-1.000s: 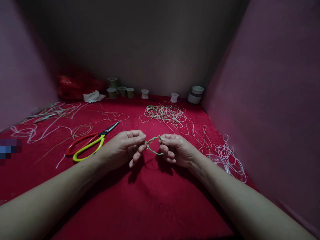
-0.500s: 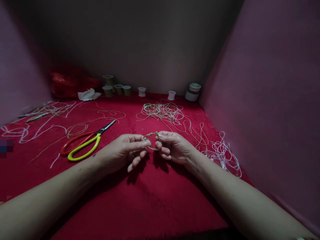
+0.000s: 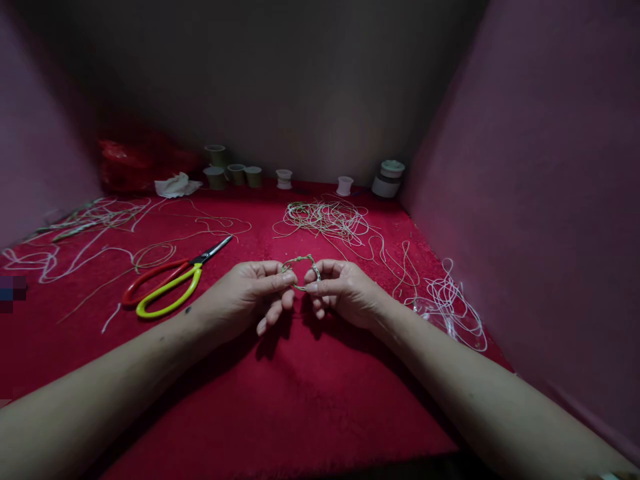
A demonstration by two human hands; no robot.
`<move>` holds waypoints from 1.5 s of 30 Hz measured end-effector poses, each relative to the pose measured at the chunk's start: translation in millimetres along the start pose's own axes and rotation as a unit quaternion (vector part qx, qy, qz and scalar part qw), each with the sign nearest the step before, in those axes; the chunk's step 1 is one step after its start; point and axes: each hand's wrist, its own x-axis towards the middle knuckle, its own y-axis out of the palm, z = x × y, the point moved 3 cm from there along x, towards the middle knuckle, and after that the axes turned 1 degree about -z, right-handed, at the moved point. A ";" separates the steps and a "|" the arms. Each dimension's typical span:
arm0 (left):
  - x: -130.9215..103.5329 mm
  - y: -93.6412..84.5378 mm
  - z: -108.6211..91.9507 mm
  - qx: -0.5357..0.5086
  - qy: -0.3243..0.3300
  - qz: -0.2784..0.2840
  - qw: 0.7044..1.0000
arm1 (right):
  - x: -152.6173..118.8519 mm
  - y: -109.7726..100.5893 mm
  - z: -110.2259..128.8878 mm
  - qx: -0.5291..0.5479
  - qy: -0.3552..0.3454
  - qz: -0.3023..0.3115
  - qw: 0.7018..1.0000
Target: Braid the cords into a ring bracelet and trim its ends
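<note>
A small green knotted cord bracelet [image 3: 299, 259] forms a ring between my two hands, held just above the red cloth. My left hand [image 3: 260, 290] pinches its left side between thumb and index finger, the other fingers loosely curled. On the opposite side, my right hand [image 3: 343, 290] grips the ring with thumb and fingers. Part of the ring is hidden behind the fingertips. Left of my left hand lie scissors [image 3: 167, 297] with one red and one yellow handle, their blades pointing away to the right.
Tangled thin cord [image 3: 325, 223] lies beyond my hands. White cord [image 3: 453, 303] sits at the right, more cords [image 3: 95, 217] at the left. Thread spools [image 3: 215, 177], crumpled tissue [image 3: 177, 185], a red plastic bag [image 3: 130, 163] and a jar [image 3: 389, 180] line the back wall. Walls enclose both sides.
My right thumb and fingers have shifted down along the bracelet to its lower right side, baring the upper right part. My left hand keeps its pinch. The view has tilted slightly.
</note>
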 end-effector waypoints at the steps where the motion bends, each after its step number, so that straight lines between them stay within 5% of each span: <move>1: -0.2 0.3 -0.1 0.002 0.000 -0.001 1.000 | 0.3 -0.4 -0.9 -0.008 -0.002 -0.002 1.000; 12: 0.6 -3.3 -3.3 -0.050 0.045 0.003 0.998 | -0.8 -1.2 0.0 -0.008 0.004 0.007 1.000; 28: 4.6 -6.3 -1.0 -0.057 0.014 -0.007 0.998 | -2.0 2.1 4.3 0.021 0.017 0.056 0.998; 39: 4.1 -2.1 3.7 -0.070 -0.024 0.086 0.994 | -4.4 3.2 3.5 0.019 0.047 0.066 0.997; 45: 2.2 -0.6 2.7 -0.067 -0.018 0.092 0.993 | -4.8 3.1 2.1 0.011 0.057 0.068 0.996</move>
